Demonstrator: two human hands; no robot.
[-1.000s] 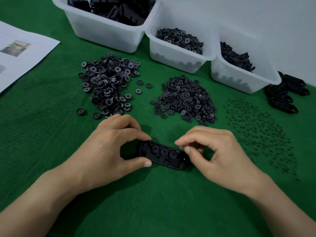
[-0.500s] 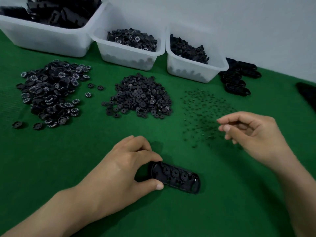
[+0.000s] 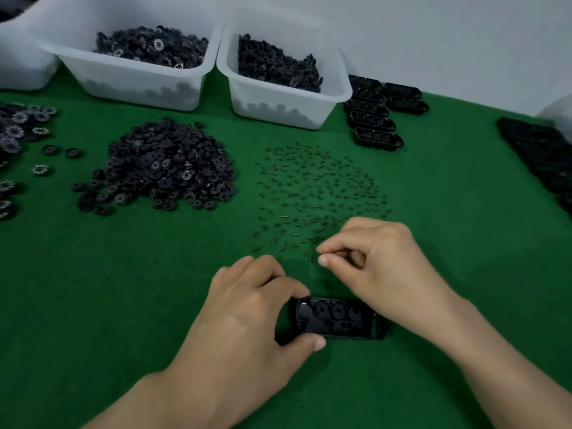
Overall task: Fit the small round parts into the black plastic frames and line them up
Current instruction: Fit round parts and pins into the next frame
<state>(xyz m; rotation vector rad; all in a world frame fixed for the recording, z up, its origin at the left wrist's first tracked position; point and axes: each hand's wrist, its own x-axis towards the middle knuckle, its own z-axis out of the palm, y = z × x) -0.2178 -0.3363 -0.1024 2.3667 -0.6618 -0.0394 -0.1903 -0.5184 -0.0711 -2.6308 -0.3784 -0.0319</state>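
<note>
A black plastic frame (image 3: 337, 317) lies on the green mat near me, with several small round parts seated in it. My left hand (image 3: 244, 323) grips the frame's left end between forefinger and thumb. My right hand (image 3: 387, 267) hovers just above and behind the frame, fingers curled, with thumb and forefinger tips pinched together on what looks like one small pin. It sits at the near edge of a scatter of small dark pins (image 3: 318, 187). A pile of black round washers (image 3: 167, 168) lies to the left of the pins.
Patterned round wheels (image 3: 18, 128) lie at the far left. Two white bins (image 3: 123, 85) (image 3: 278, 109) of black parts stand at the back. Filled black frames (image 3: 374, 125) are lined up beside the right bin. More black frames (image 3: 538, 153) are stacked along the right edge.
My right hand left the frame, went out to the pins on the right, and has come back close above the frame with fingers pinched. My left hand kept its grip on the frame.
</note>
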